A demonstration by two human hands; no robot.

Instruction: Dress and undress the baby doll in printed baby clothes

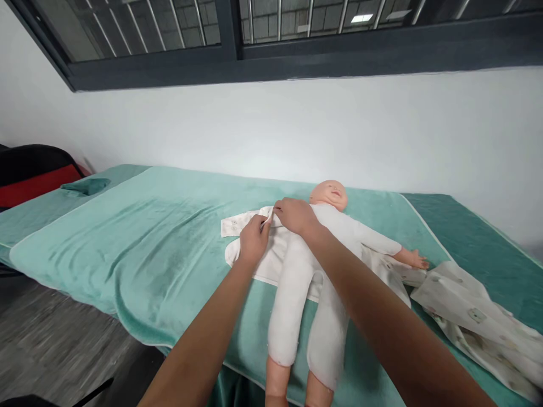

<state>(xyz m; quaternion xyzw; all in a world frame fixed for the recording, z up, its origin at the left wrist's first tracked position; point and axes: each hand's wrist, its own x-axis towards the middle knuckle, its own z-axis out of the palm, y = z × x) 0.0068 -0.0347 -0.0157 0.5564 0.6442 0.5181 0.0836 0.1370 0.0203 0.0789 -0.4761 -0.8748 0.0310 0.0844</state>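
A baby doll (322, 249) with a soft white body lies on its back on a teal blanket (148, 237), head toward the wall. A white printed garment (237, 226) is spread under its torso. My left hand (253, 242) pinches the garment's edge by the doll's shoulder, fingers closed. My right hand (296, 216) is curled on the same fabric at the doll's upper chest, touching the left hand. The doll's arm on that side is hidden under my hands; its other arm (403, 254) lies stretched out to the right.
A crumpled white printed cloth (475, 316) lies on the bed at the right. A dark green sheet (487, 243) covers the bed's far right. A small folded teal cloth (87, 185) sits at the back left, near a red and black object (34, 175). Grey floor lies below left.
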